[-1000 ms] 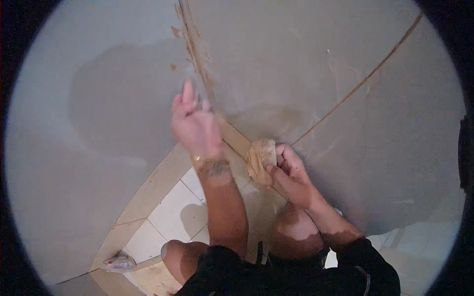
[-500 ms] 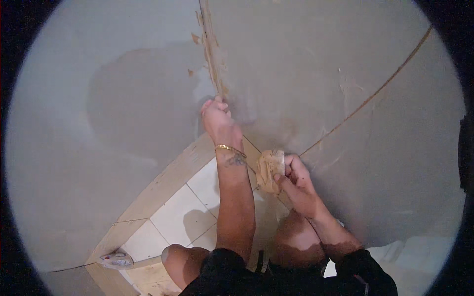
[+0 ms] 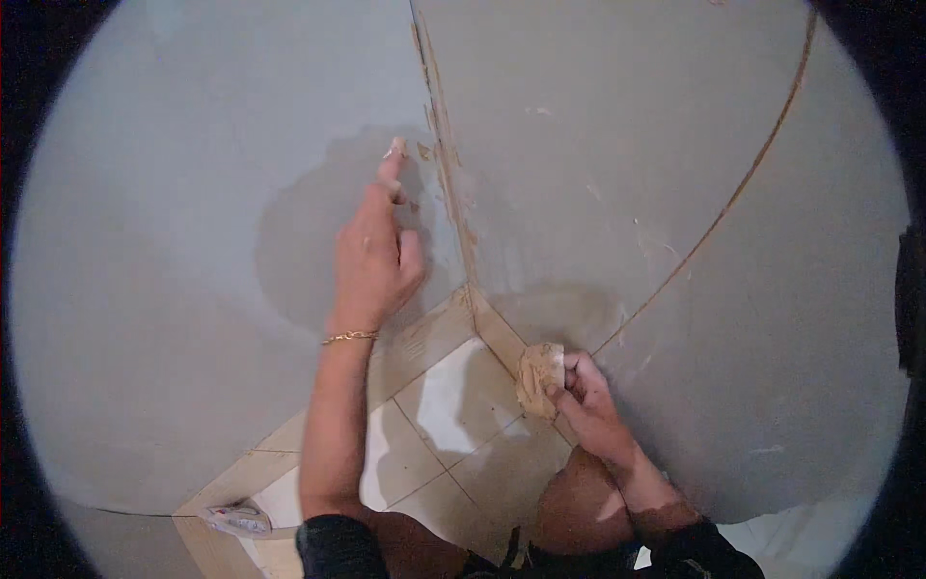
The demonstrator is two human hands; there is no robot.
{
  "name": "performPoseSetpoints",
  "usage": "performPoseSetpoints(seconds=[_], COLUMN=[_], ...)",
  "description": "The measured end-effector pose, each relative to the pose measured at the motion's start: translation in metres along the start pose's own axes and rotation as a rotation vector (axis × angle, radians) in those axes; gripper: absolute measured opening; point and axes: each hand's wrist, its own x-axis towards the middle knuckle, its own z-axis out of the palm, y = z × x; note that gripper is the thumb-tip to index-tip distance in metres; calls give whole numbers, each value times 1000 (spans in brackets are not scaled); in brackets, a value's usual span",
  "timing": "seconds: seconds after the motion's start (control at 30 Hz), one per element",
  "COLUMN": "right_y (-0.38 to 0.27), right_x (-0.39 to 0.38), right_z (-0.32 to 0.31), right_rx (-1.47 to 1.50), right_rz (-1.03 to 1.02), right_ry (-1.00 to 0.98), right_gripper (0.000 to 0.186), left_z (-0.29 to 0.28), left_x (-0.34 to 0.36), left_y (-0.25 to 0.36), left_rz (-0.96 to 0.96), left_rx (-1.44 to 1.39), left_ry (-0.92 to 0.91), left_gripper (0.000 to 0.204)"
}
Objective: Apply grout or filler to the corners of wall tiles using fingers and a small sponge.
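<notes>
**Filling a wall corner joint by hand: condition at inspection**

Reaching up the grey wall (image 3: 174, 289), the left hand (image 3: 374, 253) has its index finger extended, the tip bearing a pale dab of tan filler paste (image 3: 394, 147) and lying on the wall just left of the vertical corner joint (image 3: 446, 183). The other fingers are curled loosely toward the palm; nothing is clamped in this hand. A thin gold bracelet (image 3: 349, 337) sits at the wrist.

The right hand (image 3: 588, 410) is held low, near the foot of the right-hand wall (image 3: 675, 145). Its fingers are closed around a flat scraper loaded with a lump of the same tan paste (image 3: 538, 378). The lump hangs just above the skirting tile, close to where the two walls meet the floor; contact with the wall cannot be determined.

The corner joint carries irregular tan smears and chips along its length, heaviest in the upper half. A darker, damp-looking patch surrounds the left hand's working area. A thin tan line (image 3: 743, 183) curves across the right-hand wall.

Beige skirting tiles (image 3: 424, 338) run along the base of both walls. The floor tiles (image 3: 453, 405) are pale, with darker grout lines. A small white package with red marking (image 3: 236, 521) lies flat on the floor at its lower left edge, against the skirting. The person's bare knees show at the lower edge.
</notes>
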Motion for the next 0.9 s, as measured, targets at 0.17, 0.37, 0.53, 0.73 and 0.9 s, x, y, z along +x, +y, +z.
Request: performPoseSetpoints(seconds=[0.17,0.37,0.53,0.73,0.9], right_y=[3,-4,-5,-2,-5], right_x=[3,4,1,1,3], right_z=[-4,1,-4,-8,3], right_rx=[-8,-2,-49,-64,-8], right_rz=[-17,-7,-29,-36,-17], right_ry=[4,-22,-26,-35,-30], right_gripper=[25,26,26,25,25], left_z=[1,35,7,21,45], left_x=[14,12,25,47,4], left_y=[-17,-23,-1,21,-5], left_rz=[228,215,98,122,133], left_rx=[217,365,161,497,415], left_ry=[-107,-218,-175,-190,-296], left_gripper=[54,70,78,46,41])
